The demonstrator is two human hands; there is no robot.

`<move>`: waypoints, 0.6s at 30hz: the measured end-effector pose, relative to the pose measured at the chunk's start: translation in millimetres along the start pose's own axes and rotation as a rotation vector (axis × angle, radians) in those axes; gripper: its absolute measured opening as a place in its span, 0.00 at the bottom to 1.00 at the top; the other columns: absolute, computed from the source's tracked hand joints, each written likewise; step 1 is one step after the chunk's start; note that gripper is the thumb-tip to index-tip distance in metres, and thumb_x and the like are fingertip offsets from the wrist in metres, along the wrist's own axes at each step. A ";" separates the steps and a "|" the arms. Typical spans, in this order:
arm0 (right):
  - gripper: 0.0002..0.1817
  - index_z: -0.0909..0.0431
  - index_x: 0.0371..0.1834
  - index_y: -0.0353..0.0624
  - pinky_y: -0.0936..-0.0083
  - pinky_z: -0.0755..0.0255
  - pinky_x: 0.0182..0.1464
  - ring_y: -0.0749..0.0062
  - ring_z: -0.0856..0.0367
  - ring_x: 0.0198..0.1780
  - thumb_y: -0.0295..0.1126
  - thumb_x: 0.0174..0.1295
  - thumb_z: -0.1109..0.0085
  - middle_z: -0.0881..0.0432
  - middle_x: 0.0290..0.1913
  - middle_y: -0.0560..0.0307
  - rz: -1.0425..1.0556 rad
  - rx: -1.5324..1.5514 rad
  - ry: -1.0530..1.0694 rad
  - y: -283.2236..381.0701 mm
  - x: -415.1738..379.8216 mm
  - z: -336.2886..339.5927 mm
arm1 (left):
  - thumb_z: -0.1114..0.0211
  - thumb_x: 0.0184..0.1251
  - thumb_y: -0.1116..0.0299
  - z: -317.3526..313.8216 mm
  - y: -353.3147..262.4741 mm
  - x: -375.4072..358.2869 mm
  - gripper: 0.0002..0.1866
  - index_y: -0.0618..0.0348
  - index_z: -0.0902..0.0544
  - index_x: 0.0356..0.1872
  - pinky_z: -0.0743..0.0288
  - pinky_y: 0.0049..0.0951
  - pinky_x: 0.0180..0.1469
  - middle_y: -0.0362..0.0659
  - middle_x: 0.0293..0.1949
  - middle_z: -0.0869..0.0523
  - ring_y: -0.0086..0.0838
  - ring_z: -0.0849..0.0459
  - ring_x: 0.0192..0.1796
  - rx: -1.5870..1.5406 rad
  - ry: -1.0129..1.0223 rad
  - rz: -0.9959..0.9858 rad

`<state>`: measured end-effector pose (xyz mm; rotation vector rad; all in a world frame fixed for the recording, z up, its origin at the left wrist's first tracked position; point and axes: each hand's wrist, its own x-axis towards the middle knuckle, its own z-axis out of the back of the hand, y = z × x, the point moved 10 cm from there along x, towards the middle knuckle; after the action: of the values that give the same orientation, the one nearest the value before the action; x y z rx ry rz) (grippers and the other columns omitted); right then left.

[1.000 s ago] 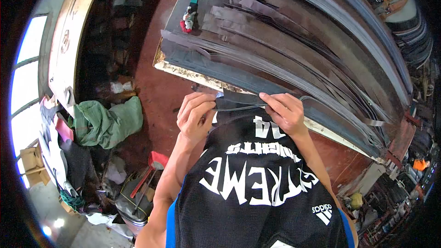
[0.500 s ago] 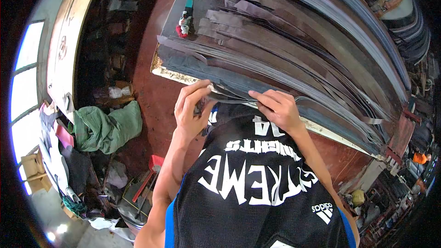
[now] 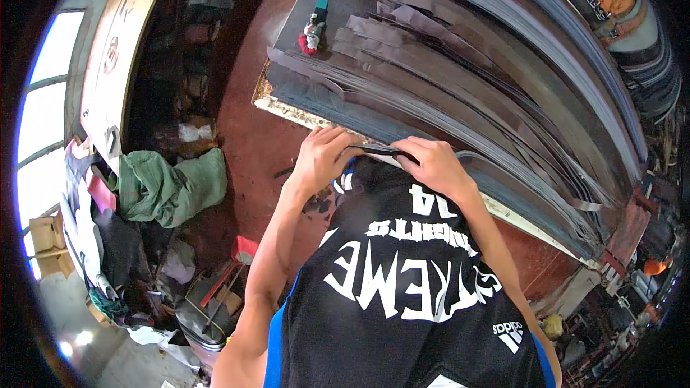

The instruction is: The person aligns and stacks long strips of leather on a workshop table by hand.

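At the near edge of the work table, both my hands grip a small bundle of thin dark strips, close in front of the black shirt. My left hand is closed on the bundle's left end, fingers curled over the top. My right hand pinches it a short way to the right, with the thumb underneath. Just beyond my hands, a long stack of grey-black strips lies along the table edge. The strips' material does not show clearly.
More piles of dark strips spread across the table, with a tall grey stack beyond. A slim tool with a green end and red-and-white wrapping lies at the far left. Green sacking and a red dustpan are on the left.
My hands have come closer together, and the strips between them now form a tighter, straighter bundle. The view has shifted a little, so the table appears farther right.
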<state>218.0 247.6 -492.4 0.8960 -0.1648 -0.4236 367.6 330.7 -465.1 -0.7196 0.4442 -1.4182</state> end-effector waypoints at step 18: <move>0.13 0.14 0.50 0.44 0.58 0.17 0.43 0.45 0.12 0.42 0.36 0.65 0.33 0.11 0.44 0.45 -0.080 0.059 -0.088 -0.5 13.5 4.1 | 0.24 0.56 0.80 22.0 16.8 -8.7 0.14 0.61 0.11 0.44 0.18 0.33 0.49 0.48 0.45 0.12 0.38 0.12 0.45 -0.221 -0.276 0.208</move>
<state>228.8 238.6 -490.8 0.9449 -0.2241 -0.5350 393.6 343.2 -462.1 -1.0031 0.4483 -1.0663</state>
